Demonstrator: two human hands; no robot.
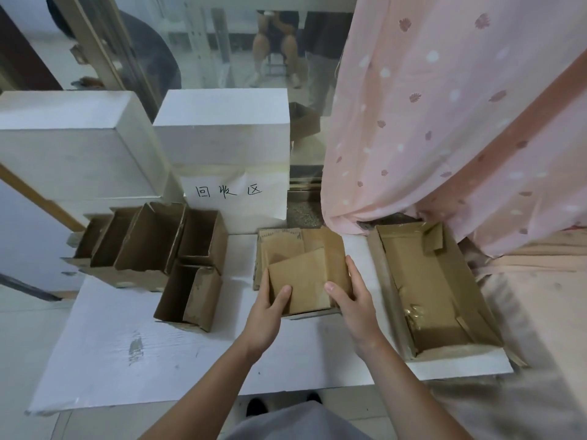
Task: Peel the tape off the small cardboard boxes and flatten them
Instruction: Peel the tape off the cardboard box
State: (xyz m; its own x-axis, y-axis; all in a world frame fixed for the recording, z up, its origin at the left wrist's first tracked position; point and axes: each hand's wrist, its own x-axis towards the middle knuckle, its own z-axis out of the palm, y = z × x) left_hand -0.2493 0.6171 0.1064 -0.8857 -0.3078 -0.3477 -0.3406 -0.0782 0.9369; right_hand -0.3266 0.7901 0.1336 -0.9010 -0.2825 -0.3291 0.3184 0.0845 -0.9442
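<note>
**Both hands on flattened cardboard at the centre of the surface**

The left hand (269, 308) and right hand (351, 300) hold a flattened cardboard box (305, 281) at the middle of the white surface (158, 360). Each grip is closed on the piece: the left thumb lies on top near its near-left corner with the fingers tucked around the left edge, and the right thumb lies on top near the near-right corner with the fingers wrapped along the right edge. The piece sits over a pile of flattened cardboard (279, 246) that reaches toward the far side; whether it rests on the pile or is raised just above it cannot be told.

To the left stands a cluster of small open cardboard boxes (149, 239), touching one another, with one more open box (187, 296) nearer and just beside them. To the right lies a larger shallow cardboard tray (438, 300), open at the top, with a folded flap at its far end.

At the far edge stand two white boxes (219, 128); a paper sign (228, 192) with handwritten characters hangs on the right one. A pink patterned curtain (444, 122) hangs at the far right, its hem just beside the tray.
</note>
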